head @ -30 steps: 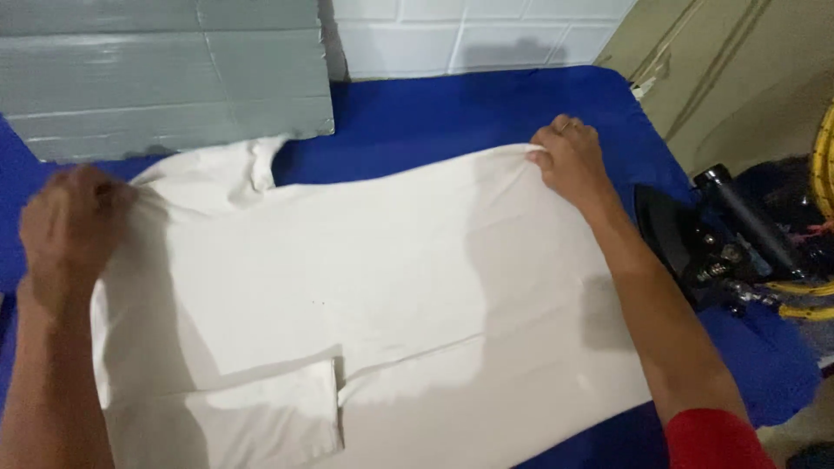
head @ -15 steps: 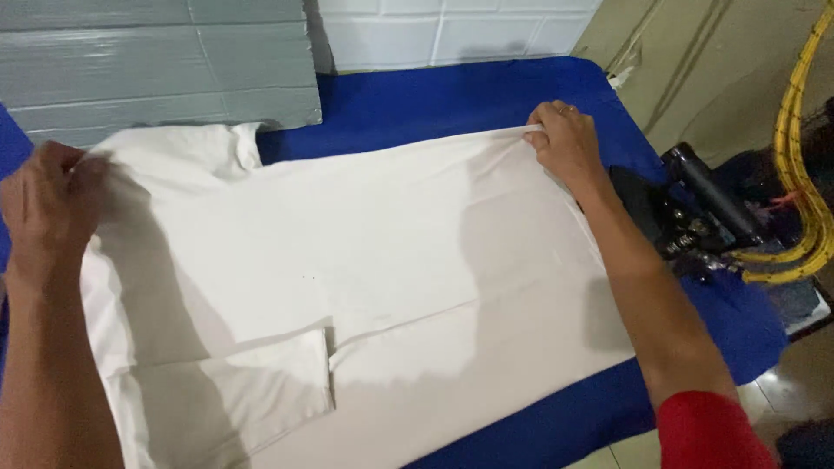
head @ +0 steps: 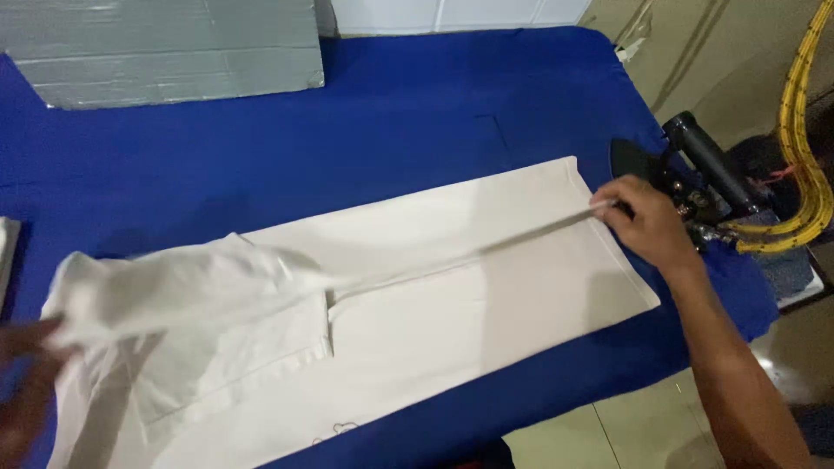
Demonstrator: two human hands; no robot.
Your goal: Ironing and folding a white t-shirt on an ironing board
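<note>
The white shirt lies across the blue table. At three o'clock the right hand pinches its folded edge; at nine o'clock the blurred left hand seemingly grips the lifted end. Bare cloth stretches toward twelve.

two bare forearms, no sleeves showing; left hand blurred (at the frame edge), right hand ringless.

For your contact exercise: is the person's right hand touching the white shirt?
Touching. The head view shows the right hand pinching the folded edge of the white shirt between its fingers, lifting it off the blue table.
</note>
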